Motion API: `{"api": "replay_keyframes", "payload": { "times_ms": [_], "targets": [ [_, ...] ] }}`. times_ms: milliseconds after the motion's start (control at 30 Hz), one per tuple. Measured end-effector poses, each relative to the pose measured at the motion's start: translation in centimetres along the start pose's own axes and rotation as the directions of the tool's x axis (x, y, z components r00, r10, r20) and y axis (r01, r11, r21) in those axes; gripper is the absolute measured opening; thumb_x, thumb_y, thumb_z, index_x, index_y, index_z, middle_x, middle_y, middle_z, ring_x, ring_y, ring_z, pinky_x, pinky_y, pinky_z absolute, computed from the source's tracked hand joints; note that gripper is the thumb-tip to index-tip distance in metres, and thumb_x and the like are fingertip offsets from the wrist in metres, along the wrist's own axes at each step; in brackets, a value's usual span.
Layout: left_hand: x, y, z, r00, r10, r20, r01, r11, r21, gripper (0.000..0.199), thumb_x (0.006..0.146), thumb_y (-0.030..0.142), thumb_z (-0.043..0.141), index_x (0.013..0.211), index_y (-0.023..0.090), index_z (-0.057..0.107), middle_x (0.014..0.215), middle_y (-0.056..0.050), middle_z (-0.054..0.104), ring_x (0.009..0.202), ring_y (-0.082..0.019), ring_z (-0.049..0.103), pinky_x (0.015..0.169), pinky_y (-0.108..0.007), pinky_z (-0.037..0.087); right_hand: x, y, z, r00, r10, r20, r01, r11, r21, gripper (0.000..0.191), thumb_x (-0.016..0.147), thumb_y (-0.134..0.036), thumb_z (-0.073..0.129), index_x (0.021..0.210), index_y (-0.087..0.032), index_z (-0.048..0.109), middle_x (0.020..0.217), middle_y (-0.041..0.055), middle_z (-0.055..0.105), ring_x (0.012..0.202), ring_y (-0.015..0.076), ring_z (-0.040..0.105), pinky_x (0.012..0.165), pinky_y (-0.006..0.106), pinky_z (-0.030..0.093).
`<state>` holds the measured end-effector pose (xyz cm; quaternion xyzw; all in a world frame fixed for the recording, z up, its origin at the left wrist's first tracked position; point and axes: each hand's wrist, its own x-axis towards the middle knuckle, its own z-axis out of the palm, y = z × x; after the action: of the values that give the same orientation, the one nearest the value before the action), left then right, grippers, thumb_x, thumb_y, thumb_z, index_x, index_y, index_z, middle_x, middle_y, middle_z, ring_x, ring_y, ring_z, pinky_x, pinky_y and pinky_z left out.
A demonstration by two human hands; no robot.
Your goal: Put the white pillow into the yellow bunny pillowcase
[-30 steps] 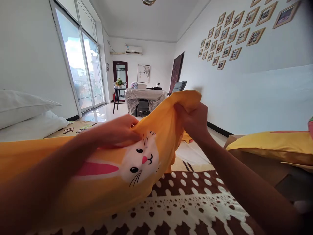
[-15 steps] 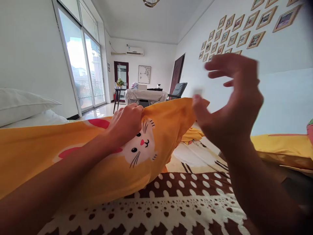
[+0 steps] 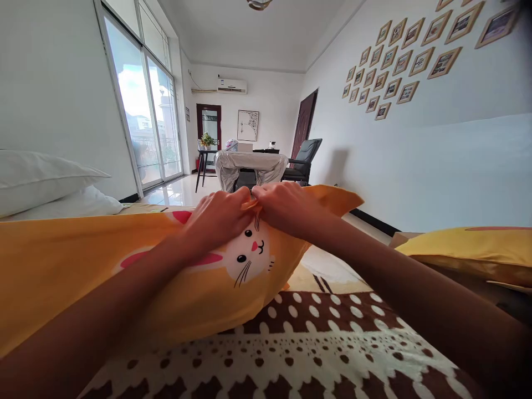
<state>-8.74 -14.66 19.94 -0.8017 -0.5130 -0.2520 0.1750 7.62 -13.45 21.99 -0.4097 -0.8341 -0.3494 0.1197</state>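
An orange cloth (image 3: pixel 95 244) printed with a white rabbit face and pink ears stretches from the left edge to the middle of the view, lifted off the bed. My left hand (image 3: pixel 218 219) is closed on its upper edge, just above the rabbit. Right beside it, my right hand (image 3: pixel 286 206) pinches the same edge, the two hands' fingertips almost touching. A loose corner of the cloth sticks out to the right past my right hand. Whether the cloth is a cover or a single sheet I cannot tell.
Beneath lies a brown and cream patterned blanket (image 3: pixel 299 343) on the bed. White pillows (image 3: pixel 50 177) are stacked at left, and a yellow cushion-like item (image 3: pixel 477 249) lies at right. Farther off stand a covered table (image 3: pixel 249 160) and a black chair (image 3: pixel 306 158).
My right hand has come down and left from the air, where it was open, and now grips the cloth's edge beside my left hand. The left hand keeps its hold.
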Motion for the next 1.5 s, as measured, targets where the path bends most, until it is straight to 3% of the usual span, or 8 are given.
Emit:
{"api": "replay_keyframes", "payload": {
  "times_ms": [133,267,367,767,933,1167,1367,1500],
  "targets": [
    [-0.9,-1.0,-1.1,0.988,-0.008,0.151,-0.009,0.994,0.113,0.016,0.073,0.033,0.051,0.064,0.02,0.05,0.064,-0.004,0.057,0.056,-0.018,0.051,0.05,-0.028,0.025,0.0,0.0,1.2,0.991,-0.103,-0.083,0.084,0.974,-0.208,0.024,0.083,-0.005,0.037,0.08,-0.013,0.058,0.07,0.0088,0.063,0.061,0.018,0.052,0.058,0.031,0.021],
    [-1.4,-1.2,-1.6,0.983,0.075,0.167,-0.105,0.979,0.176,0.019,0.073,0.023,0.046,0.055,0.019,0.046,0.062,-0.004,0.055,0.059,-0.017,0.051,0.056,-0.03,0.029,0.4,0.4,2.5,0.951,-0.21,-0.225,0.137,0.944,-0.301,0.031,0.086,-0.002,0.031,0.078,-0.015,0.059,0.07,0.0081,0.062,0.071,0.0206,0.051,0.062,0.033,0.021],
    [-1.3,-1.1,-1.6,0.985,0.03,0.168,-0.063,0.979,0.196,0.015,0.071,0.021,0.047,0.056,0.019,0.047,0.054,-0.003,0.051,0.051,-0.016,0.047,0.054,-0.03,0.027,0.7,0.6,2.8,0.947,-0.164,-0.278,0.09,0.962,-0.259,0.028,0.084,-0.003,0.035,0.077,-0.014,0.06,0.077,0.0099,0.062,0.076,0.0216,0.05,0.062,0.033,0.021],
    [-0.5,-3.3,0.2,0.999,-0.048,0.022,0.047,0.998,0.048,0.024,0.087,0.027,0.033,0.077,0.019,0.054,0.071,-0.007,0.062,0.062,-0.02,0.055,0.053,-0.029,0.028,1.5,-2.4,2.3,0.996,-0.085,-0.011,0.085,0.996,-0.012,0.016,0.077,-0.004,0.049,0.089,-0.013,0.054,0.084,0.0084,0.061,0.078,0.021,0.056,0.065,0.03,0.03],
    [-0.5,-4.1,0.9,0.999,0.031,0.028,-0.036,0.983,0.177,0.028,0.091,0.034,0.031,0.099,0.02,0.055,0.07,-0.006,0.063,0.062,-0.023,0.057,0.053,-0.028,0.025,2.6,-2.5,3.0,0.994,-0.08,-0.077,0.07,0.991,-0.116,0.016,0.082,-0.006,0.043,0.086,-0.011,0.058,0.081,0.0122,0.063,0.073,0.0232,0.058,0.063,0.032,0.029],
    [-0.8,-3.5,-0.1,0.977,0.195,0.088,-0.203,0.975,0.093,0.033,0.091,0.035,0.038,0.066,0.019,0.054,0.073,-0.005,0.061,0.071,-0.018,0.056,0.058,-0.027,0.031,2.4,-0.9,4.3,0.948,-0.22,-0.229,0.162,0.955,-0.25,0.034,0.087,-0.002,0.029,0.076,-0.013,0.059,0.07,0.0091,0.061,0.062,0.018,0.048,0.063,0.033,0.022],
    [-1.1,-2.0,-0.6,0.981,0.172,0.089,-0.191,0.937,0.294,0.013,0.082,0.017,0.045,0.076,0.017,0.056,0.071,-0.006,0.061,0.069,-0.022,0.059,0.061,-0.031,0.036,2.4,0.3,5.3,0.895,-0.22,-0.387,0.159,0.97,-0.184,0.035,0.09,-0.008,0.03,0.073,-0.017,0.058,0.059,0.0033,0.054,0.06,0.0165,0.039,0.06,0.032,0.018],
    [-1.2,-2.1,-0.4,0.966,0.248,0.071,-0.257,0.893,0.371,0.019,0.08,0.009,0.04,0.072,0.016,0.056,0.066,-0.006,0.061,0.064,-0.022,0.059,0.063,-0.034,0.038,2.3,0.5,4.9,0.892,-0.172,-0.419,0.106,0.979,-0.177,0.026,0.084,-0.008,0.036,0.075,-0.017,0.059,0.059,0.0032,0.054,0.06,0.0169,0.04,0.061,0.032,0.018]
  ]
}}
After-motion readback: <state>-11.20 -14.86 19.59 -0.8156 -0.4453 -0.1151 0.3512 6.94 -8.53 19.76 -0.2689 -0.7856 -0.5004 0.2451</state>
